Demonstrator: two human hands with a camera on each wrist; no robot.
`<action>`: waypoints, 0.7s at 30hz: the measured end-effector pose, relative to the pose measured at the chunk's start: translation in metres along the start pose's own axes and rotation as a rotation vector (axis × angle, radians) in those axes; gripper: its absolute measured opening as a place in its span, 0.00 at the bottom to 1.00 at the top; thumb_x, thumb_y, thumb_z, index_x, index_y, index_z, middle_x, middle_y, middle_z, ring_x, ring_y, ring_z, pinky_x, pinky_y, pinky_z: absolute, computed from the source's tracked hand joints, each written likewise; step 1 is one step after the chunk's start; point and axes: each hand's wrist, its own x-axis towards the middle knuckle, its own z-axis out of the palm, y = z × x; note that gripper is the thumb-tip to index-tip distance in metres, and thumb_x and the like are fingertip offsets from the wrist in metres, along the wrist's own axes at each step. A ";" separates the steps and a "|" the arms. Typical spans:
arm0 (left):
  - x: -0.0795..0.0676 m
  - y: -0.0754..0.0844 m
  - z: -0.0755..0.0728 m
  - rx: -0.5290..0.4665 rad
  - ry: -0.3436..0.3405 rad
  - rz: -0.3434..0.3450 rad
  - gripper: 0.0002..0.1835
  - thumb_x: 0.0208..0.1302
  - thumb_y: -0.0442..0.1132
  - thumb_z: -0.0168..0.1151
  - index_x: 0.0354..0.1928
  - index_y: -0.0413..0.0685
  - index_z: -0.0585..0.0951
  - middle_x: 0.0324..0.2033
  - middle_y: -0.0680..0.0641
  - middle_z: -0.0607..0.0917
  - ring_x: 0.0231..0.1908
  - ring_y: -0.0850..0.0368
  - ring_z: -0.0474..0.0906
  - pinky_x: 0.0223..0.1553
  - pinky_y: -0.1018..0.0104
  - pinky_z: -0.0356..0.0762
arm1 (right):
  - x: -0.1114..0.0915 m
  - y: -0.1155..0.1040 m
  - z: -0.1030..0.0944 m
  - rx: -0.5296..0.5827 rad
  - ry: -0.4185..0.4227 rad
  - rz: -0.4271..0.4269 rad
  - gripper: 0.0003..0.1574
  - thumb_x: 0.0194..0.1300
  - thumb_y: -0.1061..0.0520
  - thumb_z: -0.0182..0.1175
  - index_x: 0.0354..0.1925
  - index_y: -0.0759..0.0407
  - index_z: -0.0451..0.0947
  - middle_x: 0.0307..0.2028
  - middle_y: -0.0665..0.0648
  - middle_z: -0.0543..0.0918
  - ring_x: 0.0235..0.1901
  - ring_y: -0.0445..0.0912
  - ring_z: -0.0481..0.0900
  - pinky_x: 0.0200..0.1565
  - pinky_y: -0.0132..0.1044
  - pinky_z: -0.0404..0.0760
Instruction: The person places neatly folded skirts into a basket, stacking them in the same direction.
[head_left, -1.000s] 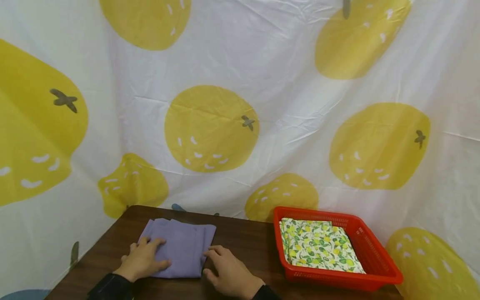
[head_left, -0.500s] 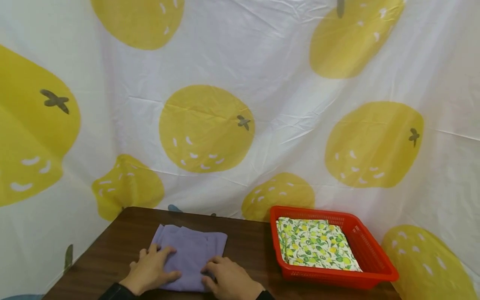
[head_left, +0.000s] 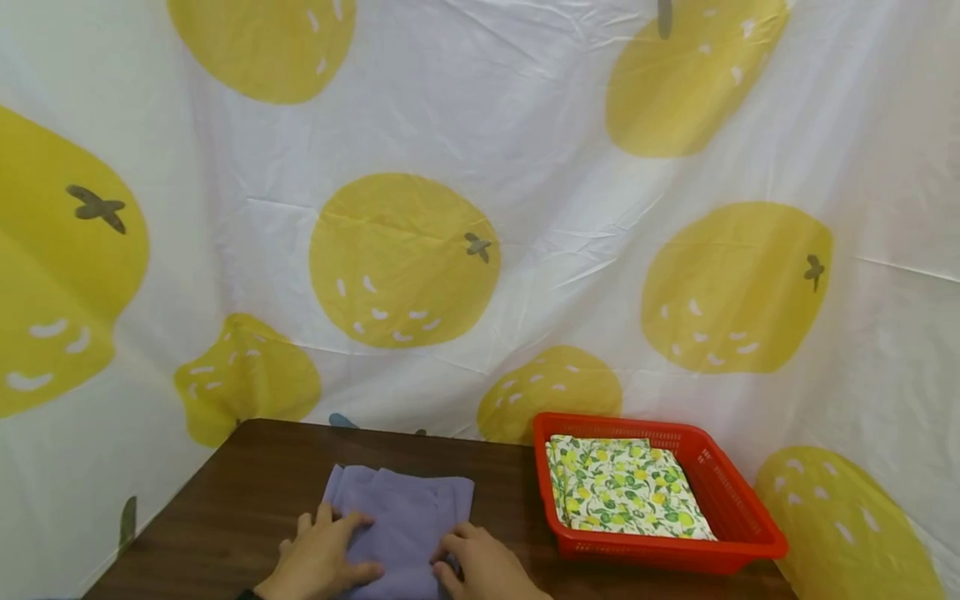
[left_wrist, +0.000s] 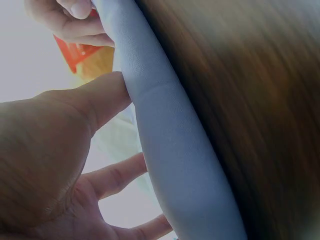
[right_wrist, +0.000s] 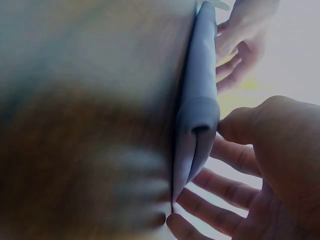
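Head view, left hand [head_left: 318, 557] splayed on purple cloth [head_left: 401, 529], right hand [head_left: 487, 565] loosely bent against it, neither gripping

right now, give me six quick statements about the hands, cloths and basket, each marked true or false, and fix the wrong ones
1. The left hand touches the purple cloth. True.
2. The lemon-print cloth lies in the basket. True.
3. The basket stands left of the purple cloth in the head view. False: it stands to the right.
4. The right hand is at the purple cloth's right side. True.
5. The purple cloth is spread out in a single layer. False: it is folded in layers.
6. The basket is green. False: it is red.
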 end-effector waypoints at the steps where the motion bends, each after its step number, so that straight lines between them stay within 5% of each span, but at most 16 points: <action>1: -0.001 0.002 0.002 -0.001 -0.004 -0.001 0.38 0.60 0.64 0.90 0.68 0.57 0.90 0.69 0.26 0.79 0.67 0.21 0.75 0.57 0.08 0.74 | -0.002 0.001 0.000 -0.001 0.000 0.007 0.05 0.84 0.45 0.72 0.45 0.38 0.90 0.49 0.40 0.86 0.45 0.34 0.79 0.45 0.38 0.84; 14: -0.005 0.030 0.016 -0.079 -0.074 0.048 0.28 0.57 0.52 0.94 0.59 0.64 0.94 0.62 0.34 0.82 0.60 0.30 0.79 0.57 0.16 0.81 | -0.036 0.016 -0.021 0.022 -0.086 0.212 0.11 0.80 0.44 0.73 0.37 0.41 0.86 0.41 0.43 0.82 0.40 0.40 0.78 0.43 0.48 0.85; 21: -0.005 0.040 0.023 -0.159 -0.143 0.078 0.25 0.57 0.45 0.94 0.56 0.61 0.95 0.53 0.38 0.82 0.53 0.38 0.77 0.55 0.25 0.84 | -0.054 0.028 -0.029 0.023 -0.077 0.239 0.14 0.79 0.45 0.73 0.33 0.44 0.85 0.37 0.44 0.79 0.34 0.41 0.76 0.39 0.45 0.82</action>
